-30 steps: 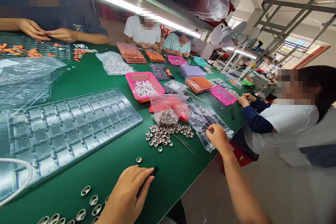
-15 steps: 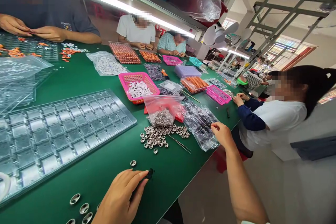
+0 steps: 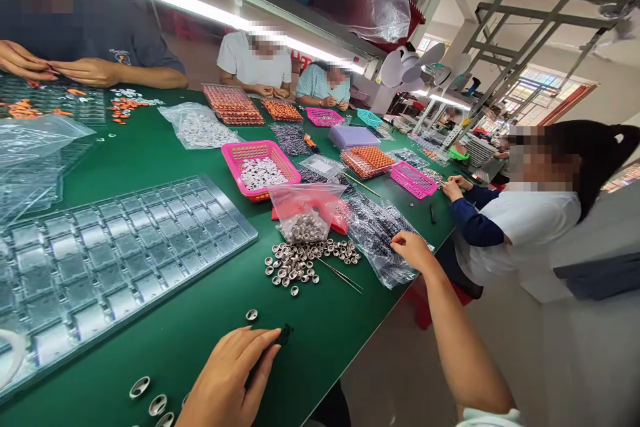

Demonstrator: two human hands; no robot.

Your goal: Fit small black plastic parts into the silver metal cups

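My left hand is closed in a pinch on a small black part, held low over the green table. Close by lies a single silver ring-like cup, and more silver cups rest left of my wrist. With fingers pinched together, my right hand is over the clear plastic bags of small black parts; what its fingertips grip, if anything, I cannot make out. A pile of silver cups lies between my hands, with metal tweezers at its right side.
A clear compartment tray spans the left. Behind the pile are a zip bag of silver cups and a pink basket of white parts. Co-workers sit along the far side and at right. The table edge runs near my arms.
My right hand has moved a little to the left, farther over the bags of black parts. My left hand keeps its pinch on the black part. The view has shifted slightly.
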